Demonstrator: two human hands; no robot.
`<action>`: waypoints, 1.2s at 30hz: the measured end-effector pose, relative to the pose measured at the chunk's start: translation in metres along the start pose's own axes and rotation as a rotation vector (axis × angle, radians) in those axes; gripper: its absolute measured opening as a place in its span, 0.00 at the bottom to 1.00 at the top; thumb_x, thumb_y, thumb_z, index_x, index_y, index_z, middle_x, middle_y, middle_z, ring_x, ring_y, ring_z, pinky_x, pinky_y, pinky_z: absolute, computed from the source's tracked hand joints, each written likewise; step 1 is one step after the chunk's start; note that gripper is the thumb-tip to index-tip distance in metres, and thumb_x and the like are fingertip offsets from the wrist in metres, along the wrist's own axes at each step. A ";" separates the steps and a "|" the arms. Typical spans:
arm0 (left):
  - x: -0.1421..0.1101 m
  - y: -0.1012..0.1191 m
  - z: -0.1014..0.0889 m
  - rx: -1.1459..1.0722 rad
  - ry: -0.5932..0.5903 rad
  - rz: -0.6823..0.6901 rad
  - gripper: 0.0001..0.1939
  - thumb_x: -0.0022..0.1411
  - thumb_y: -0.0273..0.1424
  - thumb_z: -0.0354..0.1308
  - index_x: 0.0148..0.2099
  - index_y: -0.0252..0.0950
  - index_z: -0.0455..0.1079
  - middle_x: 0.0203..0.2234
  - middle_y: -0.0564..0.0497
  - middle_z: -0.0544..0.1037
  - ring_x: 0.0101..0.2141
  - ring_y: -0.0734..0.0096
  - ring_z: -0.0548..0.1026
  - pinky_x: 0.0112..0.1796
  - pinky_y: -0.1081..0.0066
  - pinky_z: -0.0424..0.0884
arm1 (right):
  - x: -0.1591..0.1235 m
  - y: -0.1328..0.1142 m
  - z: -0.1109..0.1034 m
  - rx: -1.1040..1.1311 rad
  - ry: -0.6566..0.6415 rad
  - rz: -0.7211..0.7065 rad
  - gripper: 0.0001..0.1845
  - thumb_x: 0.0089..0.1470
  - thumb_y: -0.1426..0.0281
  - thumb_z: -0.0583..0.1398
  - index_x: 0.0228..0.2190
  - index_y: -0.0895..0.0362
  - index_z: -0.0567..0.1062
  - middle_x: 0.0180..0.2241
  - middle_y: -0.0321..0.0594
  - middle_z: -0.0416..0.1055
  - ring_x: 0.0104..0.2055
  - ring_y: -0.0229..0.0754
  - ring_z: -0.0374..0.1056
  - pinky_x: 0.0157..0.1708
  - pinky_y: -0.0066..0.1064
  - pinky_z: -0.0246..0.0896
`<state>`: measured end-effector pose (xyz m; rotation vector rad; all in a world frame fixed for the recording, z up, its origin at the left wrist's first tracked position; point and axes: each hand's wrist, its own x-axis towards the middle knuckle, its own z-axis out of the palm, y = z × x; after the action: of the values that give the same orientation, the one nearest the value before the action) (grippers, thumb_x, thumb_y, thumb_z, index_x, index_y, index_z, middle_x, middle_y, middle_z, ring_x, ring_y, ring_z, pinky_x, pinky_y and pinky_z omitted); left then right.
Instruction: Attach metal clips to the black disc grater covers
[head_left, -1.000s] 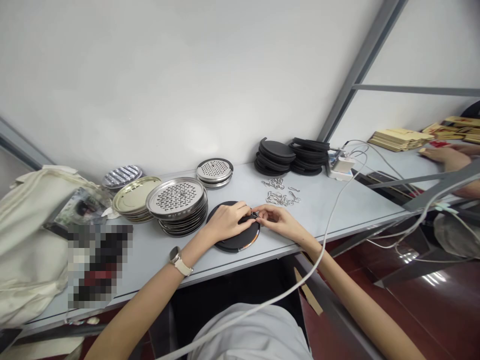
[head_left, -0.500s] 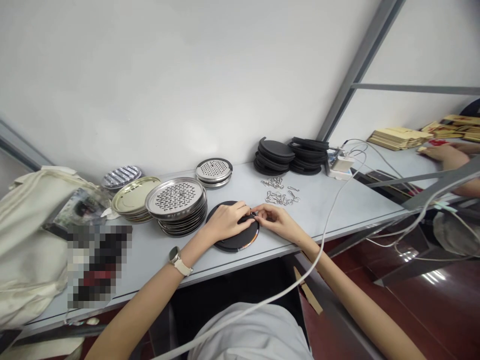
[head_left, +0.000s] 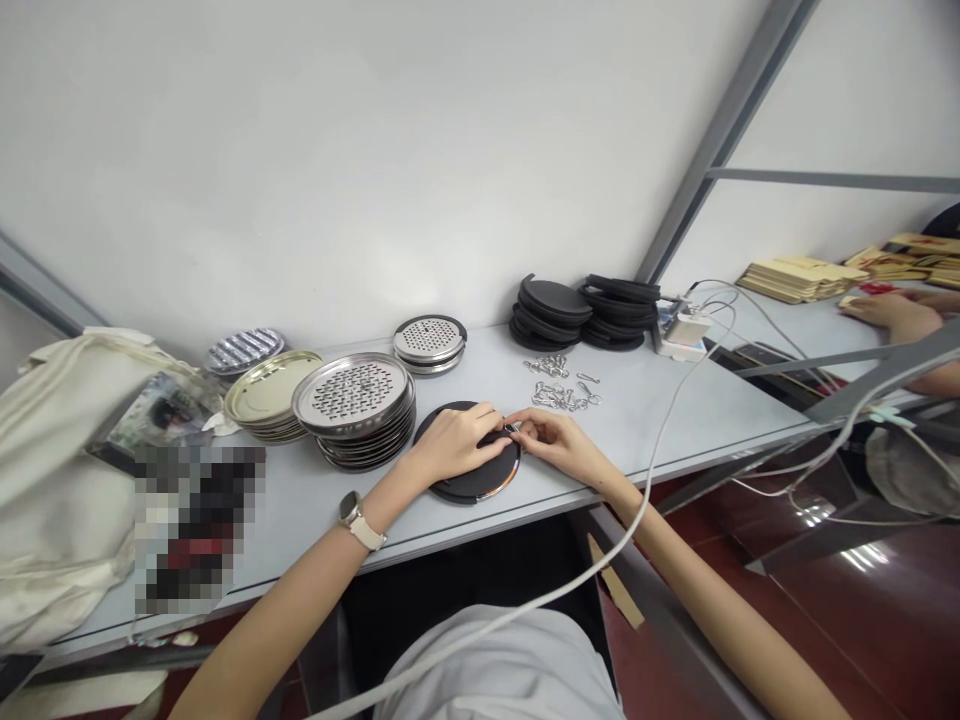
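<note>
A black round disc with a shiny metal edge [head_left: 466, 484] lies flat near the front of the table. My left hand [head_left: 459, 438] rests across its top, with fingers and thumb closed on a black part at the disc's right side. My right hand [head_left: 559, 440] pinches a small metal piece [head_left: 511, 428] at that same spot. It looks like one of the small silver clips with rings [head_left: 561, 396] lying loose just behind, though the fingertips hide most of it.
Stacked perforated metal grater discs [head_left: 360, 392], gold lids [head_left: 274, 392] and another grater pile [head_left: 429, 340] stand left and behind. Black discs [head_left: 553, 300] are stacked at the back beside a charger [head_left: 686, 328]. A white cable [head_left: 651, 470] crosses over my right forearm. Another person's hand [head_left: 896, 315] is at far right.
Both hands stay at the disc's right side with almost no movement. The small metal piece between the right fingertips shows slightly more now.
</note>
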<state>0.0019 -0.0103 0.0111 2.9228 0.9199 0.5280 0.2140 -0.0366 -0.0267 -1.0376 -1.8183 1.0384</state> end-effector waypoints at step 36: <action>0.000 0.000 0.000 -0.034 -0.008 -0.010 0.11 0.67 0.38 0.49 0.42 0.37 0.67 0.36 0.51 0.73 0.33 0.70 0.74 0.33 0.72 0.66 | 0.000 -0.005 -0.001 -0.123 0.059 -0.087 0.16 0.60 0.61 0.56 0.44 0.55 0.77 0.41 0.45 0.75 0.43 0.45 0.69 0.45 0.37 0.63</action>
<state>0.0016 -0.0108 0.0113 2.8865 0.9150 0.5260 0.2138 -0.0374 -0.0218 -1.0405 -1.8806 0.8449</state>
